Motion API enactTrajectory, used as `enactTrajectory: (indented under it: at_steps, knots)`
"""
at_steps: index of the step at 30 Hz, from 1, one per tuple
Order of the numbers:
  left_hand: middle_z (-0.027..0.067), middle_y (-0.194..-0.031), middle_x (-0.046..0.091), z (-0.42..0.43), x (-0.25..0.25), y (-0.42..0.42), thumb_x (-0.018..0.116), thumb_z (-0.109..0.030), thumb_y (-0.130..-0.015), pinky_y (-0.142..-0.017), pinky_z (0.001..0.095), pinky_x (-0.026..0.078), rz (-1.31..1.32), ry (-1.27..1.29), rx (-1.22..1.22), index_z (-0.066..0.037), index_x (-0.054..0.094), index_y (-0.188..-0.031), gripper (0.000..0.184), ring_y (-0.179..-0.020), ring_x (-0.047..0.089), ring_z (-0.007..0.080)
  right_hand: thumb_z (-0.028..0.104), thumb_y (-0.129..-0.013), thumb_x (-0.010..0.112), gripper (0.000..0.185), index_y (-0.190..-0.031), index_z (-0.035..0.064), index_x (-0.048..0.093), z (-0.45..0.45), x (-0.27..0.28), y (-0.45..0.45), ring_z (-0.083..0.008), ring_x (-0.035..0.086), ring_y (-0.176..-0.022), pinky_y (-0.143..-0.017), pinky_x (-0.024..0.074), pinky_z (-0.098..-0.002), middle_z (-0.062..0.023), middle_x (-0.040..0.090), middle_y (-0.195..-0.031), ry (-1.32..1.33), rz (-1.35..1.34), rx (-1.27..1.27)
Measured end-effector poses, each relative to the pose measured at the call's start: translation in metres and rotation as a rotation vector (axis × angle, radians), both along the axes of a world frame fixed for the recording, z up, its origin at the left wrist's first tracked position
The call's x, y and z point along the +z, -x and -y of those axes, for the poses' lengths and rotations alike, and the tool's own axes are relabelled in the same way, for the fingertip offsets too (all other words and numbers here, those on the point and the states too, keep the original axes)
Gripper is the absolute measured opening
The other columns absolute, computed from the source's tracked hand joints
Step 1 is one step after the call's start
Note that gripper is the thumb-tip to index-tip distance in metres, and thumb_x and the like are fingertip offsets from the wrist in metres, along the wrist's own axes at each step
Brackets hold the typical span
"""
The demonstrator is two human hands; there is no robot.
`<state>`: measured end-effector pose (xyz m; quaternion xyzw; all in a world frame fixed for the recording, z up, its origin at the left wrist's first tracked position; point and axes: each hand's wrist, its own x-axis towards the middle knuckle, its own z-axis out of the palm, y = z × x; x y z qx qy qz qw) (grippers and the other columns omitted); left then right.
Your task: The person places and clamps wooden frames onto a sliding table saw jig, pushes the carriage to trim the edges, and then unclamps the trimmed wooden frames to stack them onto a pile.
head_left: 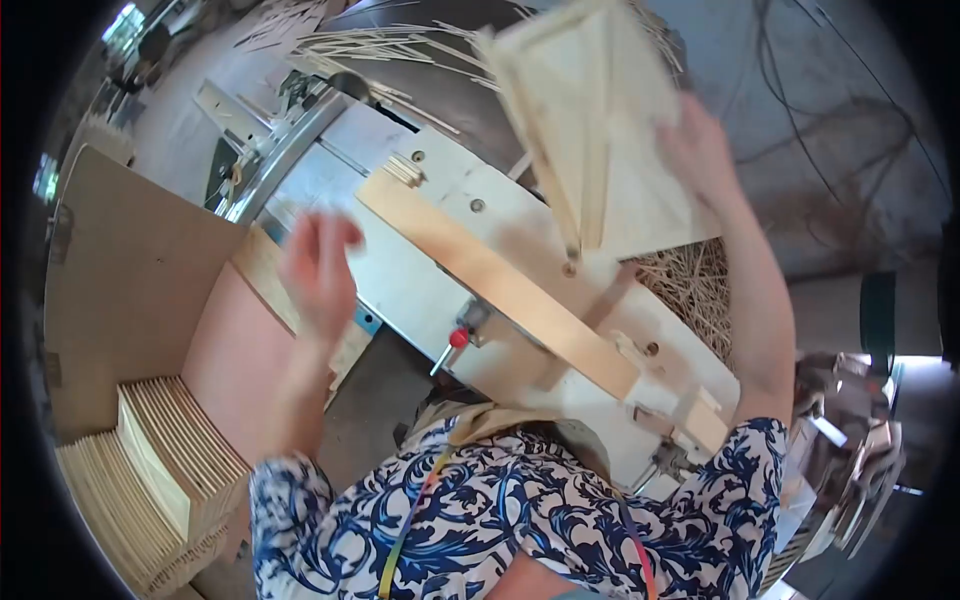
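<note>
My right hand grips the right edge of a pale thin wooden panel with raised wooden strips on it. The panel is held up tilted over the far side of the machine table, slightly blurred. My left hand is raised above the near left part of the table, smeared by motion; its fingers look apart and nothing shows in them. Between the hands, a long flat wooden board lies fixed diagonally across the table. A few short wood strips rest at its far end.
Stacked wooden pieces stand in a box at lower left, beside an upright brown panel. A red-knobbed lever sticks out near my body. Thin wood offcuts pile behind the table. Scrap pieces lie at right.
</note>
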<state>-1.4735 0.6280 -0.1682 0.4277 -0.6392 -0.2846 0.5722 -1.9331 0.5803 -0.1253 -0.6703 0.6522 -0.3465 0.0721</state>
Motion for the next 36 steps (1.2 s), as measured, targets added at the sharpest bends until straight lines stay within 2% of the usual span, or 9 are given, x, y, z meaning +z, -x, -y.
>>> enactTrajectory:
  at_steps: [1,2,6,10,15,18,22,33,36]
  knots:
    - [0.0058,-0.08,0.063,-0.028,-0.023,-0.01,0.057,-0.007,-0.102,-0.07,0.027,0.048,0.12,-0.157,-0.012,0.002,0.061,-0.088,0.016,-0.076,0.059,0.0121,0.015,-0.092,0.07,0.042,-0.131,0.0033,0.061,0.014,-0.019,-0.023,-0.0299,0.069,-0.111,-0.096,0.0529,-0.0404,-0.0198,0.071,-0.12,-0.138,-0.038,-0.023]
    - [0.0076,-0.084,0.065,-0.054,-0.05,-0.011,0.065,-0.007,-0.095,-0.071,0.0302,0.051,0.007,-0.35,-0.081,0.002,0.063,-0.094,0.01,-0.078,0.062,0.014,0.014,-0.093,0.07,0.043,-0.133,0.0026,0.06,0.029,-0.054,-0.026,-0.0261,0.067,-0.114,-0.098,0.051,-0.038,-0.0185,0.07,-0.122,-0.211,0.018,0.086]
    - [0.0121,-0.091,0.069,-0.088,-0.052,0.026,0.086,-0.019,-0.078,-0.064,0.0339,0.055,0.273,-0.245,-0.199,0.001,0.067,-0.099,0.034,-0.078,0.067,0.022,0.015,-0.093,0.071,0.05,-0.139,0.0022,0.057,0.068,-0.157,-0.037,-0.0224,0.063,-0.121,-0.105,0.0473,-0.0357,-0.0166,0.068,-0.129,-0.535,0.104,0.292]
    - [0.011,-0.088,0.069,-0.08,-0.052,0.046,0.09,-0.02,-0.074,-0.059,0.0317,0.053,0.429,-0.122,-0.28,-0.001,0.069,-0.096,0.036,-0.072,0.067,0.0237,0.016,-0.093,0.073,0.052,-0.14,0.0023,0.058,0.08,-0.23,-0.028,-0.0222,0.063,-0.122,-0.105,0.0472,-0.0359,-0.0159,0.068,-0.13,-0.535,0.249,0.409]
    - [0.0094,-0.083,0.068,-0.083,-0.043,0.059,0.088,-0.013,-0.075,-0.057,0.0308,0.053,0.576,-0.13,-0.307,-0.002,0.07,-0.094,0.028,-0.067,0.067,0.0233,0.02,-0.089,0.075,0.049,-0.135,0.0101,0.064,0.083,-0.291,-0.022,-0.0263,0.069,-0.111,-0.099,0.0507,-0.0382,-0.0147,0.073,-0.121,-0.565,0.3,0.461]
    - [0.0099,-0.078,0.067,-0.095,-0.028,0.071,0.085,-0.007,-0.078,-0.057,0.0318,0.053,0.698,-0.404,-0.127,-0.002,0.07,-0.09,0.02,-0.064,0.067,0.0223,0.02,-0.089,0.076,0.05,-0.136,0.0099,0.064,0.071,-0.284,-0.02,-0.0245,0.067,-0.112,-0.1,0.0502,-0.0374,-0.0132,0.072,-0.123,-0.61,0.338,0.431]
    - [0.0103,-0.075,0.067,-0.113,-0.034,0.06,0.082,-0.003,-0.078,-0.056,0.0298,0.051,0.655,-0.513,-0.078,0.0,0.068,-0.087,0.017,-0.062,0.066,0.0183,0.021,-0.091,0.077,0.051,-0.138,0.0065,0.062,0.047,-0.28,-0.015,-0.02,0.064,-0.116,-0.104,0.0486,-0.0351,-0.0117,0.071,-0.128,-0.679,0.302,0.383]
    - [0.0078,-0.064,0.053,-0.14,-0.067,0.015,0.082,-0.007,-0.076,-0.049,0.035,0.047,0.708,-0.186,-0.07,-0.005,0.06,-0.072,0.023,-0.052,0.057,0.0255,0.024,-0.094,0.074,0.049,-0.139,0.0083,0.062,0.041,-0.26,-0.017,-0.0204,0.067,-0.115,-0.103,0.0497,-0.0356,-0.0111,0.072,-0.124,-0.687,0.072,0.398]
    - [0.0078,-0.063,0.051,-0.145,-0.083,-0.001,0.082,-0.007,-0.075,-0.048,0.0352,0.046,0.688,-0.133,-0.098,-0.006,0.058,-0.07,0.025,-0.051,0.056,0.026,0.032,-0.091,0.075,0.046,-0.134,0.0188,0.067,0.049,-0.268,-0.012,-0.0276,0.067,-0.116,-0.103,0.0496,-0.0385,-0.0131,0.072,-0.124,-0.791,0.038,0.352]
